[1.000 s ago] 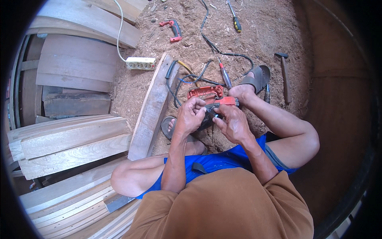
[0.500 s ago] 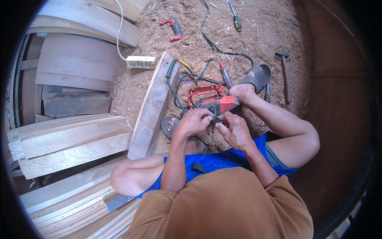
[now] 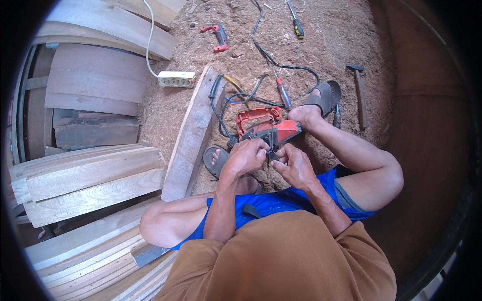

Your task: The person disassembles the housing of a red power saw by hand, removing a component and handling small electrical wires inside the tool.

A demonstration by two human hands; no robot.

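Observation:
A red and black power tool [image 3: 286, 129], apparently an electric planer with its handle opened up, rests on the ground between my feet. My left hand [image 3: 247, 156] is closed at its near side, the fingertips pinched by the dark inner parts; what they hold is hidden. Beside it, my right hand [image 3: 295, 166] pinches a small black part [image 3: 272, 156] between thumb and fingers. Dark cable [image 3: 219, 114] and a thin blue wire [image 3: 233, 102] lie loosely around the tool's far left side. Past the tool lies a screwdriver [image 3: 283, 93] with a red and clear handle.
A wooden beam [image 3: 187, 143] lies left of the tool, near stacked boards [image 3: 95, 175]. Farther off are a white power strip [image 3: 176, 79], a red and black handle cover [image 3: 219, 38] and a yellow-black screwdriver [image 3: 298, 29]. A hammer [image 3: 360, 98] lies right, on ground covered in shavings.
My right hand has drawn slightly down, and the black part in its fingers shows more. My left hand has shifted a little; the tool stays nearly in place.

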